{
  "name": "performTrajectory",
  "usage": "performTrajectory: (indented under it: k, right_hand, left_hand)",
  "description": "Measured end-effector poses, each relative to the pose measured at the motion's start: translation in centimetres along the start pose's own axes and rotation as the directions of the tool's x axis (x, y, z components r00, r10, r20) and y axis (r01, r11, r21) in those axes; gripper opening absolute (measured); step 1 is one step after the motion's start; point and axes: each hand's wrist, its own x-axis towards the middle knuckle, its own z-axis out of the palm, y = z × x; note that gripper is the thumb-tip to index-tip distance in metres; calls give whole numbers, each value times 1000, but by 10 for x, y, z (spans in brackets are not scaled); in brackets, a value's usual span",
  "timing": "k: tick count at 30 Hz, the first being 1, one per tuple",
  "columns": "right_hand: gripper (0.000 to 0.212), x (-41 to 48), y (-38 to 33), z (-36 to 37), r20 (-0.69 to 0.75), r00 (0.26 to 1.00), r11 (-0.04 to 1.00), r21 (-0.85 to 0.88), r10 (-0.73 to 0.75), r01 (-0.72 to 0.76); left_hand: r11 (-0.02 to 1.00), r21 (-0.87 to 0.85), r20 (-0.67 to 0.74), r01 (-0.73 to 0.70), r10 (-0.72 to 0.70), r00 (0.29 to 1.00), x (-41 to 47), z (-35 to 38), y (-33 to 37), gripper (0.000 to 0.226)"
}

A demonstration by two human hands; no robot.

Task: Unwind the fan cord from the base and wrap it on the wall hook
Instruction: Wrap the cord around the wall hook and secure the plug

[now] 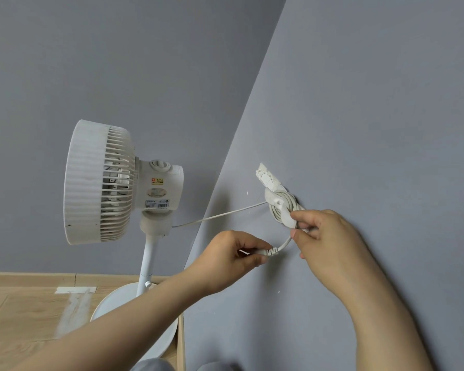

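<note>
A white pedestal fan (102,183) stands on its round base (123,298) in the room's corner. Its white cord (220,216) runs taut from under the motor housing to a white wall hook (272,195) on the right-hand wall. Several loops of cord (287,202) are coiled around that hook. My right hand (324,236) pinches the cord just below the hook's lower tip. My left hand (233,255) holds the plug (265,252) at the cord's end, a short curved stretch of cord joining the two hands.
Grey walls meet in a corner behind the fan. A wooden skirting (65,279) runs along the wood floor (19,317), which carries strips of white tape (74,290). Bits of chipped white filler sit above the hook.
</note>
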Motion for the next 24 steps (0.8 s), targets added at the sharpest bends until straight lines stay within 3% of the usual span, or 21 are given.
performTrajectory:
  k: [3, 8, 19, 24]
  right_hand:
    - [24, -10, 8, 3, -108, 993, 996, 83, 39, -30]
    - [9, -13, 12, 19, -170, 981, 985, 159, 95, -68]
    - [17, 8, 13, 40, -159, 970, 982, 87, 182, -170]
    - [22, 15, 10, 42, -150, 964, 974, 86, 221, -210]
  left_hand:
    - [1000, -26, -23, 5, -5, 1000, 0, 1, -3, 17]
    - [997, -73, -46, 8, -11, 999, 0, -1, -4, 16]
    - [991, -127, 19, -46, 49, 999, 2, 3, -6, 19]
    - [997, -72, -9, -25, 24, 1000, 14, 4, -14, 18]
